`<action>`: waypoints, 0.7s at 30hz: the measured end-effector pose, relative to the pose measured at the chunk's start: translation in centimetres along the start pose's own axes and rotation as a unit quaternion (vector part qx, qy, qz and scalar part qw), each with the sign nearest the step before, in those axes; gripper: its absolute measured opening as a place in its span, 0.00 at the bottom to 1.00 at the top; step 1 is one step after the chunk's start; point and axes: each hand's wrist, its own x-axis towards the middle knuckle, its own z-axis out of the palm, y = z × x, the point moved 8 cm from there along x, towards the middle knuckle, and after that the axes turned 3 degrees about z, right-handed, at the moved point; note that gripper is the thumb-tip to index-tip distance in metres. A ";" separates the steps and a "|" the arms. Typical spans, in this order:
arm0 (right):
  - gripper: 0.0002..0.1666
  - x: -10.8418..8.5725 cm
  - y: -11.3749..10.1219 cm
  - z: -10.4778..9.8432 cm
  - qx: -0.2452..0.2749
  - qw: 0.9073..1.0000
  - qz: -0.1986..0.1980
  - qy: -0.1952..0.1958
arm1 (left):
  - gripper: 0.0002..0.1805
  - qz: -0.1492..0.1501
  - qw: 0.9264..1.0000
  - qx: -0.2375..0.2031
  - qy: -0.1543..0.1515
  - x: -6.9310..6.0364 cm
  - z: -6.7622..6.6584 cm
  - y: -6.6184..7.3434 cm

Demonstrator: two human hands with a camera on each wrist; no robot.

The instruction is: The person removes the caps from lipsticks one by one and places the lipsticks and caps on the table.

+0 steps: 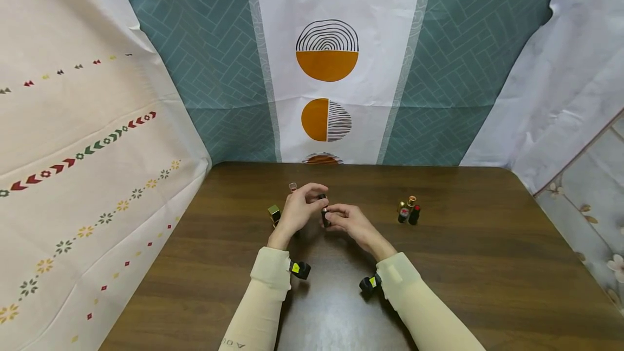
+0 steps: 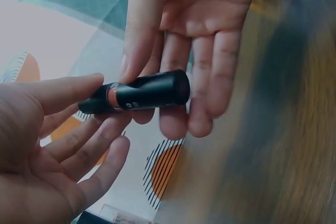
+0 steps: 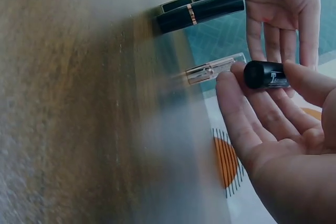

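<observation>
A black lipstick tube (image 2: 152,92) is held between both hands above the table. My left hand (image 1: 299,211) pinches one end of it between thumb and fingers, the upper end in the head view. The other end is gripped by the thumb and fingers of my right hand (image 1: 355,226). In the left wrist view a coppery band (image 2: 112,97) shows around the tube between the two grips. White lettering marks the black end (image 3: 265,75) in the right wrist view. Whether the cap is seated or partly off cannot be made out.
Beside my left hand stand a gold-topped black tube (image 1: 274,212) and a clear-capped tube (image 1: 292,186). Dark tubes (image 3: 202,11) also show in the right wrist view. A small cluster of lipsticks, one with a red tip (image 1: 416,208), stands right on the wooden table (image 1: 487,264).
</observation>
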 end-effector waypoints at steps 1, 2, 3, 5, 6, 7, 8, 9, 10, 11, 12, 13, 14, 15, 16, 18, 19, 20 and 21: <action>0.22 0.0 -0.1 -0.1 0.002 1.000 -0.001 0.003 | 0.17 -0.001 1.000 -0.006 0.002 0.1 0.1 0.0; 0.22 -0.1 -0.2 -0.3 0.004 1.000 -0.003 0.008 | 0.17 -0.001 1.000 -0.011 0.002 0.1 0.2 0.0; 0.21 -0.2 -0.3 -0.4 0.007 1.000 -0.003 0.014 | 0.17 -0.001 1.000 -0.015 0.002 0.2 0.4 0.0; 0.21 -0.3 -0.4 -0.7 0.012 1.000 -0.003 0.024 | 0.16 0.000 1.000 -0.018 -0.002 0.4 0.7 0.2; 0.21 -0.4 -0.5 -0.9 0.016 0.999 0.000 0.029 | 0.16 0.002 1.000 -0.019 -0.005 0.4 0.8 0.3; 0.21 -0.5 -0.5 -1.0 0.019 0.999 0.001 0.034 | 0.16 0.005 1.000 -0.021 -0.008 0.6 1.0 0.5; 0.22 -0.6 -0.6 -1.2 0.022 0.999 0.003 0.038 | 0.15 0.007 1.000 -0.023 -0.011 0.7 1.1 0.6; 0.22 -0.7 -0.6 -1.3 0.023 0.999 0.004 0.041 | 0.15 0.010 1.000 -0.024 -0.014 0.8 1.3 0.8; 0.22 -0.7 -0.7 -1.4 0.024 0.999 0.003 0.042 | 0.14 0.012 0.999 -0.028 -0.017 0.9 1.4 1.0; 0.22 -0.8 -0.7 -1.5 0.025 0.999 0.003 0.044 | 0.14 0.013 0.999 -0.034 -0.019 0.9 1.6 1.1; 0.22 -0.8 -0.7 -1.7 0.027 0.999 0.002 0.045 | 0.14 0.012 0.999 -0.040 -0.021 1.0 1.7 1.2; 0.21 -0.8 -0.7 -1.8 0.029 0.999 0.000 0.046 | 0.14 0.011 0.999 -0.046 -0.022 1.1 1.8 1.3; 0.21 -0.8 -0.8 -1.9 0.030 0.998 -0.001 0.046 | 0.14 0.009 0.998 -0.053 -0.022 1.1 2.0 1.3; 0.21 -0.8 -0.8 -2.0 0.032 0.998 -0.003 0.046 | 0.14 0.007 0.998 -0.062 -0.022 1.2 2.1 1.4; 0.21 -0.8 -0.8 -2.1 0.034 0.998 -0.004 0.045 | 0.14 0.003 0.997 -0.072 -0.021 1.2 2.2 1.3; 0.21 -0.9 -0.8 -2.3 0.036 0.998 -0.006 0.045 | 0.14 -0.002 0.996 -0.082 -0.020 1.3 2.4 1.3; 0.21 -0.9 -0.7 -2.4 0.037 0.998 -0.006 0.045 | 0.14 -0.002 0.996 -0.087 -0.020 1.3 2.5 1.3; 0.21 -1.0 -0.7 -2.5 0.037 0.998 -0.006 0.046 | 0.14 -0.004 0.996 -0.091 -0.021 1.4 2.7 1.2; 0.21 -1.1 -0.6 -2.6 0.038 0.998 -0.006 0.047 | 0.14 -0.006 0.995 -0.095 -0.022 1.4 2.8 1.2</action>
